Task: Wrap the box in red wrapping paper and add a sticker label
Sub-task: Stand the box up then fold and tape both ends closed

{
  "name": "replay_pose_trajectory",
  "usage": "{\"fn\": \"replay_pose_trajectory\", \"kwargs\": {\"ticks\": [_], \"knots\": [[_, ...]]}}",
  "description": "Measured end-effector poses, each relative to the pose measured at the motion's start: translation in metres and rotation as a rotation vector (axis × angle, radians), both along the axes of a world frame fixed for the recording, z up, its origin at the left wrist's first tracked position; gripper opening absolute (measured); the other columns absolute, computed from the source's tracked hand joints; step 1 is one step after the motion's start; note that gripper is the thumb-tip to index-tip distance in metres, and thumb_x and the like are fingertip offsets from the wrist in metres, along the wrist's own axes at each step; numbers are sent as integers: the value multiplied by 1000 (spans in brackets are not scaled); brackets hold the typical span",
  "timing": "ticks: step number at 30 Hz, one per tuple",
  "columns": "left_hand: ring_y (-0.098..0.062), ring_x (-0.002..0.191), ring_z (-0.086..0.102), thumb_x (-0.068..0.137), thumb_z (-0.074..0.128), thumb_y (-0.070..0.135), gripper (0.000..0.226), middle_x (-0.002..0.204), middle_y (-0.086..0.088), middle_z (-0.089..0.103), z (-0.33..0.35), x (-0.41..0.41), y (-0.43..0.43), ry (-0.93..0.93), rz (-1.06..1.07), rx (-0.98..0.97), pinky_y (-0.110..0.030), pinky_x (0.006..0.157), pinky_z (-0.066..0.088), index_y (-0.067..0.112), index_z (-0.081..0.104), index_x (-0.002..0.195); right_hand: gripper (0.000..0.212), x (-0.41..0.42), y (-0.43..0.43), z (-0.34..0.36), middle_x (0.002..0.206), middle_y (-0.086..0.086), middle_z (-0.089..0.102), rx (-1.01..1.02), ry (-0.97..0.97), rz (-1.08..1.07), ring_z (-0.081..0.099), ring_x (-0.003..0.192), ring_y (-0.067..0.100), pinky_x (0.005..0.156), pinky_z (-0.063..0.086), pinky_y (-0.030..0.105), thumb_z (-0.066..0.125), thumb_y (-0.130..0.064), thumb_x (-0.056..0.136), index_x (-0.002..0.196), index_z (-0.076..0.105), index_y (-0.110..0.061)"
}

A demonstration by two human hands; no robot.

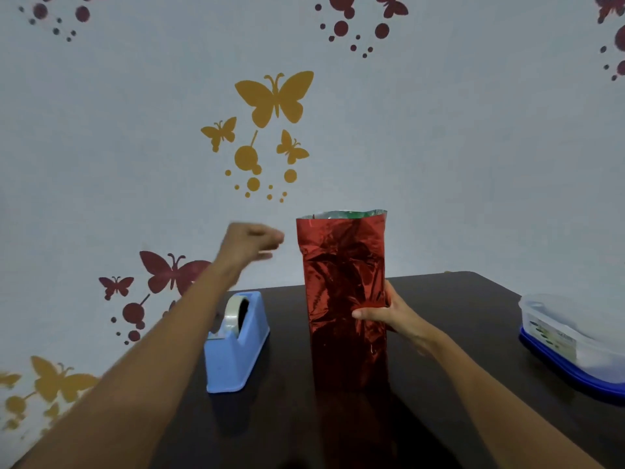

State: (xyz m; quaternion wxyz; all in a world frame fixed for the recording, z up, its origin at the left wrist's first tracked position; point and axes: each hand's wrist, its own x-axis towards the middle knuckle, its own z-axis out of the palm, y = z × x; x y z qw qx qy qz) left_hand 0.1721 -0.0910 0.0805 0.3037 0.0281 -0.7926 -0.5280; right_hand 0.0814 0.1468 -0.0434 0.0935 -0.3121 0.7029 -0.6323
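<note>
The box (345,350) stands upright in the middle of the dark table (456,299), covered in shiny red wrapping paper. The paper's top end (341,214) is open above the box and shows a silver inside. My right hand (389,316) grips the box at mid-height on its right side, thumb across the front. My left hand (248,243) is raised and blurred, just left of the paper's top and apart from it. Its fingertips are bunched and pinch what looks like a small pale strip of tape (265,254). No sticker label is in view.
A blue tape dispenser (236,346) with a clear tape roll sits on the table left of the box, under my left forearm. A lidded plastic container with a blue base (575,343) is at the right edge. A wall with butterfly decals stands right behind the table.
</note>
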Motion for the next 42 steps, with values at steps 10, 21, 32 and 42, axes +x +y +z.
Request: {"fn": "replay_pose_trajectory", "kwargs": {"ticks": [10, 21, 32, 42], "knots": [[2, 73, 66, 86, 66, 9, 13, 81, 5, 72, -23, -22, 36, 40, -261, -44, -11, 70, 49, 9, 75, 95, 103, -1, -2, 1, 125, -8, 57, 26, 24, 9, 59, 109, 6, 94, 46, 27, 85, -42, 48, 136, 31, -33], [10, 73, 62, 93, 59, 17, 25, 99, 3, 70, 12, -22, 44, -229, -367, -523, -3, 70, 45, 9, 68, 115, 100, 0, -2, 1, 125, -10, 54, -3, 23, 36, 57, 108, 2, 80, 46, 17, 83, -44, 46, 131, 31, -37], [-13, 125, 48, 84, 68, 19, 46, 134, 2, 56, 17, -21, 42, -380, -395, -595, -33, 110, 33, 20, 59, 130, 126, 11, 14, 85, 157, -5, 13, -120, 197, -288, 19, 142, 14, 112, 17, 37, 47, -92, 51, 151, 5, -27], [-14, 122, 49, 84, 69, 20, 38, 122, 2, 60, 19, -19, 43, -391, -407, -616, -26, 101, 36, 24, 61, 121, 32, 38, 0, 121, 106, -9, 69, 690, 978, -426, 57, 94, 8, 112, 16, 41, 52, -53, 87, 100, 70, -31]]}}
